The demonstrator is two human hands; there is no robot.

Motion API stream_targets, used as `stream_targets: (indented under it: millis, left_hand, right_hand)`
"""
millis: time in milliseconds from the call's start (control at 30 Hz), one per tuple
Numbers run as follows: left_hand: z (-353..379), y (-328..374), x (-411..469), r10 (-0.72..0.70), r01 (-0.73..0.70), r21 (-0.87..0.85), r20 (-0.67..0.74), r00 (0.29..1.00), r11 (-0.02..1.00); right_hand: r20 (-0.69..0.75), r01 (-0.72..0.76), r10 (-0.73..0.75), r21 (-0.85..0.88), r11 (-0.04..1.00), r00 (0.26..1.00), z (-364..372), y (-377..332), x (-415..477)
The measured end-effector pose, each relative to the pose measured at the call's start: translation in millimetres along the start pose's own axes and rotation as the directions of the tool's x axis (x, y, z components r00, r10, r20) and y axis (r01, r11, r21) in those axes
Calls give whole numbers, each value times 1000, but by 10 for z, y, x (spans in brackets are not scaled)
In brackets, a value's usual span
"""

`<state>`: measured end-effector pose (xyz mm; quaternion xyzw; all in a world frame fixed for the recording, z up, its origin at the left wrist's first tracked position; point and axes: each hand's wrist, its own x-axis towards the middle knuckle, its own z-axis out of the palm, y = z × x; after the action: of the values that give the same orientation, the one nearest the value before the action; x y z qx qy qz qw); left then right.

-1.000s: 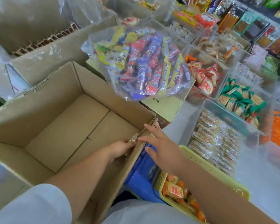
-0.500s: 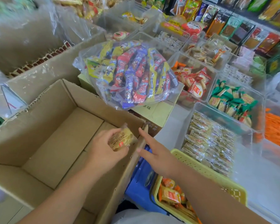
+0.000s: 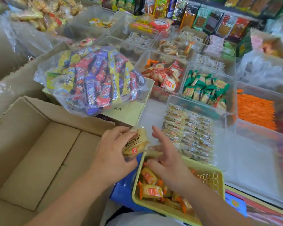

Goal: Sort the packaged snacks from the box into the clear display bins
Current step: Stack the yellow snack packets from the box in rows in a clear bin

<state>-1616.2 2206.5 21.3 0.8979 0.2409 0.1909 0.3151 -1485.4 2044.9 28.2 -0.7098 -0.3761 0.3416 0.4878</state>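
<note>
Packet (image 3: 135, 144) gripped in left hand (image 3: 112, 151) has moved out over box (image 3: 23, 128) rim toward spread-fingered, empty right hand (image 3: 167, 162).

Hands: two, left hand (image 3: 111, 152) and right hand (image 3: 168, 162), near 6 o'clock. Pack (image 3: 134, 144) in the left hand: one. Box (image 3: 31, 144), 8 o'clock: one. Bag (image 3: 91, 79) of bars, 11 o'clock: one; bars too many to count. Carton (image 3: 131, 108) under it: one. Basket (image 3: 209, 178), 5 o'clock: one; orange packs (image 3: 152, 191) in it, at least three show. Clear bins, 1 to 4 o'clock, five near ones: red-pack bin (image 3: 141, 61), green-pack bin (image 3: 219, 75), orange bin (image 3: 268, 93), clear-wrap bin (image 3: 194, 103), bare bin (image 3: 252, 160). More bins at 12 o'clock, blurred, no count.
</note>
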Motion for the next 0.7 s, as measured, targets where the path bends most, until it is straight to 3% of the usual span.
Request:
stream_targets:
  millis: [100, 233, 333, 467, 600, 700]
  left_hand:
    - [185, 180, 165, 25, -28, 17, 177, 984, 999]
    - [436, 507, 435, 88, -96, 3, 362, 928, 995]
    - [615, 713, 654, 144, -149, -23, 433, 890, 989]
    - [797, 734, 899, 87, -27, -125, 502, 861, 992]
    - [1057, 531, 1005, -124, 215, -169, 430, 894, 962]
    - [1328, 337, 1013, -320, 398, -80, 462, 827, 914]
  right_hand:
    - [-25, 187, -229, -499, 846, 973, -268, 134, -132]
    - [-90, 206, -379, -714, 670, 921, -611, 227, -198]
    - [-147, 206, -444, -731, 651, 884, -868, 323, -198]
    - [-255, 114, -376, -675, 729, 891, -1175, 470, -159]
    - [-479, -85, -127, -396, 914, 868, -1444, 631, -29]
    - [-573, -180, -56, -347, 920, 818, -1684, 709, 253]
